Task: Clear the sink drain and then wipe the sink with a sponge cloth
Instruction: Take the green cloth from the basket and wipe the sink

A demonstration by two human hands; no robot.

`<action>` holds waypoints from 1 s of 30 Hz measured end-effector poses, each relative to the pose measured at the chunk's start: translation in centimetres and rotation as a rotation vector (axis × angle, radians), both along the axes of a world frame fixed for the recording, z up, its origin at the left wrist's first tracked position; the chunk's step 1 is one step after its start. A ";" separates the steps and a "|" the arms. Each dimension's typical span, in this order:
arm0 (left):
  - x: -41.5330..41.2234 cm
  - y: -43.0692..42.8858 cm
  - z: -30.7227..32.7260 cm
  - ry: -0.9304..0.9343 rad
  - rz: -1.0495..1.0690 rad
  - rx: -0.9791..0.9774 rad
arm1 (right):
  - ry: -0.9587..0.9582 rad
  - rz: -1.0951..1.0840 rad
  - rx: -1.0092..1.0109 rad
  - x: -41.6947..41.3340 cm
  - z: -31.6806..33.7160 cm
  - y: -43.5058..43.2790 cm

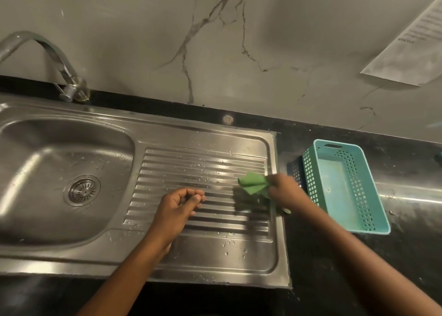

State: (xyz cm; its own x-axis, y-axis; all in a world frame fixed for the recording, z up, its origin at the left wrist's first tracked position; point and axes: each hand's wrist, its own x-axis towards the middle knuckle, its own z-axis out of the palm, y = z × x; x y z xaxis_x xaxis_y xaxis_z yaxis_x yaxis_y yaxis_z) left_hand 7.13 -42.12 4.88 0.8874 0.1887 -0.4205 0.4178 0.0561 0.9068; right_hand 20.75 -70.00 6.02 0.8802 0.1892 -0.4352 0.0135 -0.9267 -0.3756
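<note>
The fingers [275,191] of the right hand [285,193] close around a crumpled green sponge cloth [252,184], soft and folded, held over the right edge of the ribbed draining board [203,172]. The fingers of the left hand [178,204] curl loosely inward, thumb against fingertips, gripping nothing that shows, above the middle of the ridges. The stainless steel sink [148,129] is wet with scattered droplets; its rounded basin lies to the left, the slotted round drain [82,191] at its bottom uncovered. Open steel lies between the two hands and all across the basin. A curved chrome tap [47,52] stands at the sink's rear left corner. Just beside the sink's right edge, on the black desk [323,268], sits a turquoise perforated plastic basket [334,186], rectangular and empty.
</note>
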 end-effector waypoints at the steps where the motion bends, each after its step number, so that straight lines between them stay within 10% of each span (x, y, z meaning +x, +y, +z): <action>1: 0.0 0.2 -0.1 0.002 -0.003 0.000 | 0.028 -0.137 0.139 1.5 1.1 -0.5; 8: -0.2 2.6 -0.1 0.016 -0.005 0.023 | -0.526 -0.256 0.053 8.5 2.0 1.2; 20: -1.0 9.2 0.1 0.011 0.039 0.027 | -0.264 -0.218 -0.101 5.7 -9.0 15.5; 30: -1.1 13.3 0.2 0.030 0.162 0.064 | -0.188 0.574 0.022 0.9 -9.3 33.0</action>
State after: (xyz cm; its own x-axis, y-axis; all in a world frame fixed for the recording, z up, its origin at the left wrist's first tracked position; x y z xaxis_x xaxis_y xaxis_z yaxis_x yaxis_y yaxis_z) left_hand 6.03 -28.80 5.08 0.8306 0.3555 -0.4286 0.4345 0.0675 0.8981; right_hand 21.67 -37.03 -3.26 0.6959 0.6643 -0.2729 0.5773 -0.7434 -0.3377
